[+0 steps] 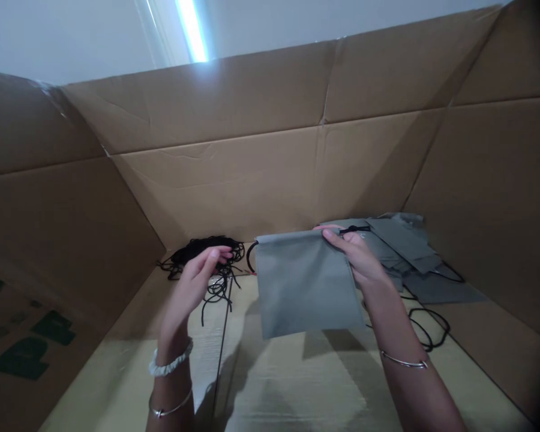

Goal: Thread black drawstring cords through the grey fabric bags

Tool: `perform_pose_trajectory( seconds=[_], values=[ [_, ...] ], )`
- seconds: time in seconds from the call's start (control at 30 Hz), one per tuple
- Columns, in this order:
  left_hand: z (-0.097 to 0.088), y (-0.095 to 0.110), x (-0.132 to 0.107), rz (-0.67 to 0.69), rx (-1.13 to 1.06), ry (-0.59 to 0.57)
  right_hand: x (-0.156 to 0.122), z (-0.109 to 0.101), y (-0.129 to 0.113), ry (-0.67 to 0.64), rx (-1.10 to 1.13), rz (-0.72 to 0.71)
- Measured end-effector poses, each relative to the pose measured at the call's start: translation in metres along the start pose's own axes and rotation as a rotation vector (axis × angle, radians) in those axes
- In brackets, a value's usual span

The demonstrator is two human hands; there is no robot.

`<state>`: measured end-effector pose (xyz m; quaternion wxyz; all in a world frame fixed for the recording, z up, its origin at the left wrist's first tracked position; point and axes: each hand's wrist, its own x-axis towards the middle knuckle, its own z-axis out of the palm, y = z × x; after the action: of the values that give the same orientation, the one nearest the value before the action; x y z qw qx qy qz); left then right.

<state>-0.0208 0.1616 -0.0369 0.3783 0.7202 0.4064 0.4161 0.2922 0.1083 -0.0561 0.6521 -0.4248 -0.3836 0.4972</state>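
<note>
My right hand (357, 255) pinches the top right corner of a grey fabric drawstring pouch (303, 285), which hangs flat above the cardboard floor. A black cord (251, 257) loops out of the pouch's left end, and another bit of cord pokes out by my right fingers. My left hand (198, 279) hovers left of the pouch with its fingers drawn together around a thin black cord that trails down; the grip itself is hard to make out.
I am inside a big cardboard box (270, 174) with tall walls. A tangle of black cords (207, 252) lies at the back left. A pile of grey pouches (409, 252) sits at the back right, with loose cord beside it.
</note>
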Motion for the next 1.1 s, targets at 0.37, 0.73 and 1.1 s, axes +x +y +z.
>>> perform_pose_trajectory(
  seconds=[0.37, 0.73, 1.1],
  values=[
    [0.035, 0.004, 0.002, -0.133, -0.482, -0.465, -0.002, -0.007, -0.004, 0.056, -0.026, 0.0],
    [0.031, 0.011, -0.004, -0.132, -0.521, -0.516, -0.002, -0.009, -0.007, 0.085, 0.006, -0.017],
    [0.038, 0.014, -0.002, -0.279, -0.645, -0.416, 0.0, -0.013, -0.007, 0.121, -0.081, -0.082]
  ],
)
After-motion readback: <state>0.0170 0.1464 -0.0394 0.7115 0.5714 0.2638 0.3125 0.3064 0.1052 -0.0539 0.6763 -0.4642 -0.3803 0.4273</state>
